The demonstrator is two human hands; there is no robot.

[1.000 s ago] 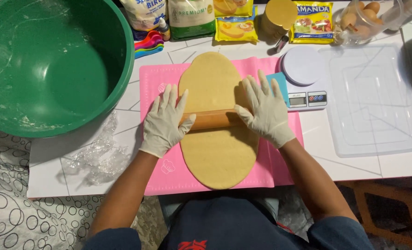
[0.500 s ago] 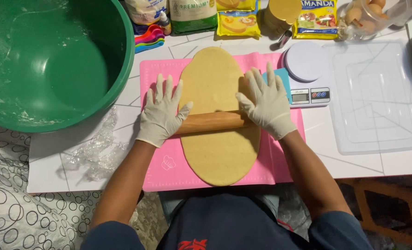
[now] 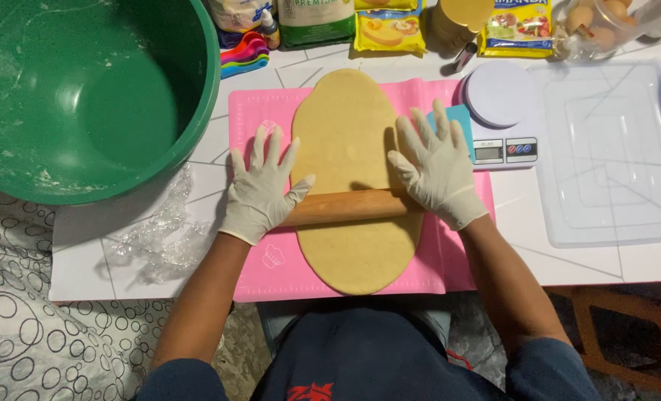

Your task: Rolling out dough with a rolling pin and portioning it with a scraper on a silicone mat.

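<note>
- Both hands, left hand (image 3: 260, 189) and right hand (image 3: 438, 167), pressing flat with fingers released on rolling pin (image 3: 353, 206).
- Dough (image 3: 353, 148) already long and oval on pink mat (image 3: 260, 111) near table's front edge; further thinning judged left.

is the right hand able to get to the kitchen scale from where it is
Probably yes: the right hand rests flat on the rolling pin, and the kitchen scale sits just beyond its fingers, with nothing between them.

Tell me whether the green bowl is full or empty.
Empty: the green bowl shows its bare inside, with only floury smears on the walls.
</note>
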